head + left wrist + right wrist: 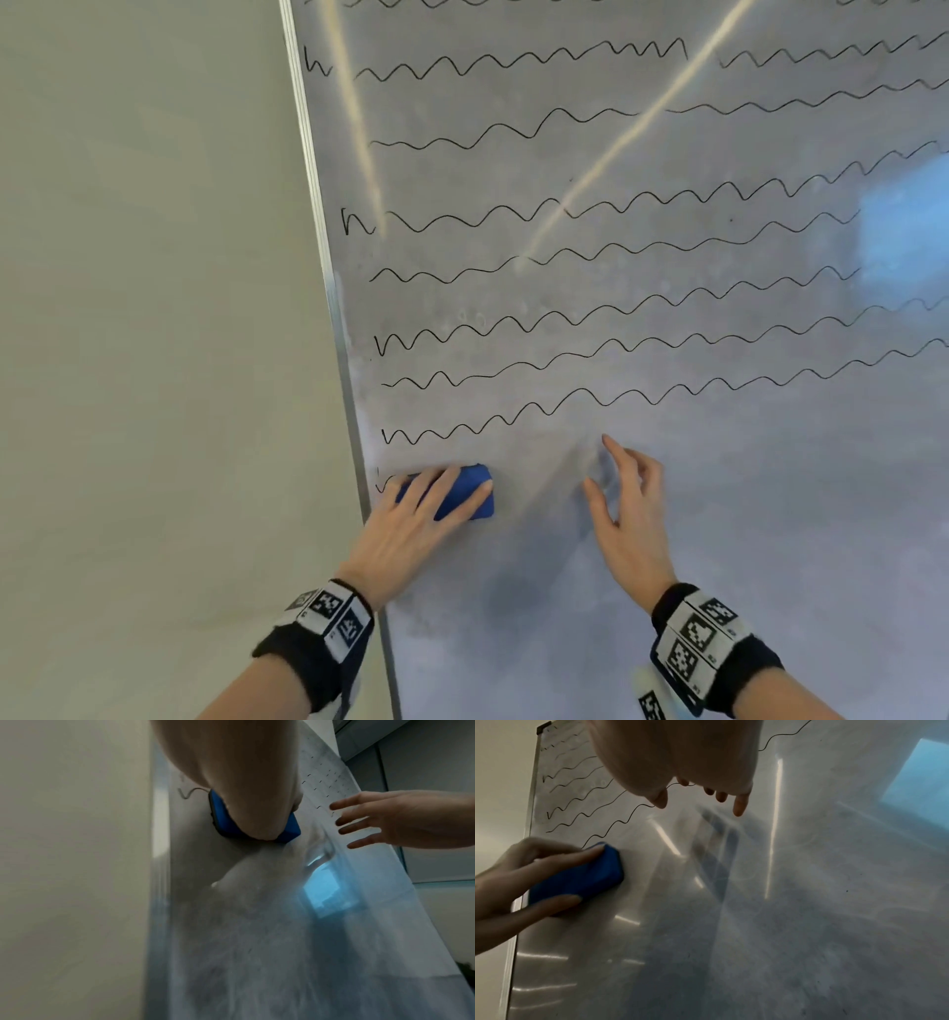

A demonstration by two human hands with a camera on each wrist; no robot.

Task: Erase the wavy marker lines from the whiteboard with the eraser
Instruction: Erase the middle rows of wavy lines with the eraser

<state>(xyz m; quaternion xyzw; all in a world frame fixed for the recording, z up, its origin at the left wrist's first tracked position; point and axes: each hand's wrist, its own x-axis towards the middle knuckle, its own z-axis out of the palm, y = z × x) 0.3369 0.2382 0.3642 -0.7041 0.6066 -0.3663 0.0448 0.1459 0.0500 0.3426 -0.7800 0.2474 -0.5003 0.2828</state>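
A blue eraser (464, 494) lies flat against the whiteboard (719, 514) near its left edge, and my left hand (416, 514) grips it with fingers over its back. A short stub of black line (382, 483) shows just left of the eraser. Several black wavy lines (616, 395) run across the board above it. My right hand (626, 503) is open to the right of the eraser, fingers spread and close to the board. In the left wrist view the eraser (290, 830) sits under my palm. In the right wrist view the eraser (582, 876) is at the lower left.
The board's metal frame (339, 329) runs down its left side, with a plain beige wall (154, 308) beyond it. The lower part of the board carries grey smears and light reflections (893, 231).
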